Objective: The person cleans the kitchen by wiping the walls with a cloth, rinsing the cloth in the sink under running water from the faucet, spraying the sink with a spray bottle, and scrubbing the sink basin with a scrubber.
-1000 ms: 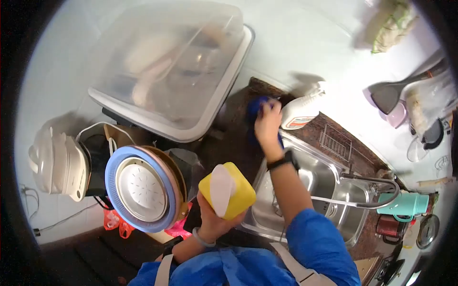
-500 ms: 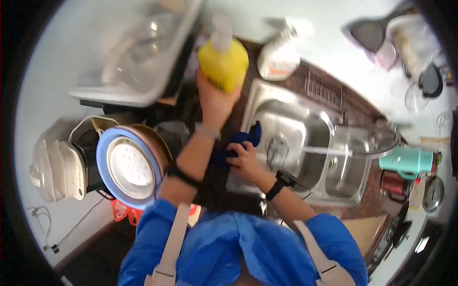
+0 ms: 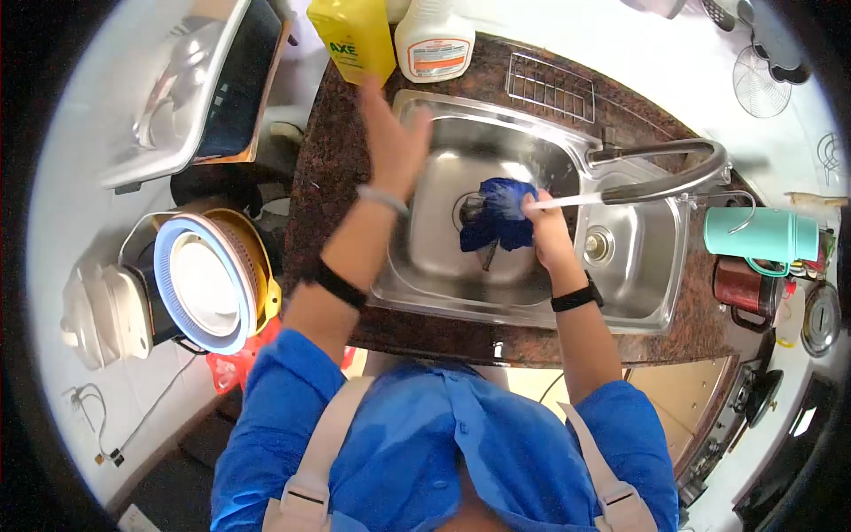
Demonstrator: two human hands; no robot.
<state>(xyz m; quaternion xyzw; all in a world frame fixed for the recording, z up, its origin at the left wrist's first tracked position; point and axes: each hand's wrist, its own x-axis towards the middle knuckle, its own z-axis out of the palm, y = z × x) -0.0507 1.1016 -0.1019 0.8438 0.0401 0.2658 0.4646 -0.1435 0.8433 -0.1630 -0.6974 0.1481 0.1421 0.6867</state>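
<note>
My left hand [image 3: 393, 142] is over the left rim of the sink [image 3: 434, 288], fingers spread and holding nothing. Just beyond its fingertips stands the yellow bottle [image 3: 359, 44] on the counter, beside a white spray bottle [image 3: 433, 49]. My right hand [image 3: 548, 232] is closed at the right edge of a dark blue cloth [image 3: 496, 217] in the large basin. The pale end of the faucet hose [image 3: 572, 201] reaches that hand, and water seems to fall on the cloth. How the fingers share cloth and hose is partly hidden.
A wire rack [image 3: 550, 87] lies behind the sink. The curved faucet [image 3: 687, 177] arches over the small basin. To the right are a turquoise flask [image 3: 762, 238] and a dark red pot [image 3: 740, 288]. Stacked basins [image 3: 202, 288] and a white-rimmed box [image 3: 191, 133] are at the left.
The yellow bottle has been put down beside the spray bottle and my left hand has let go. My right hand has brought the blue cloth from the counter into the sink, by the hose end.
</note>
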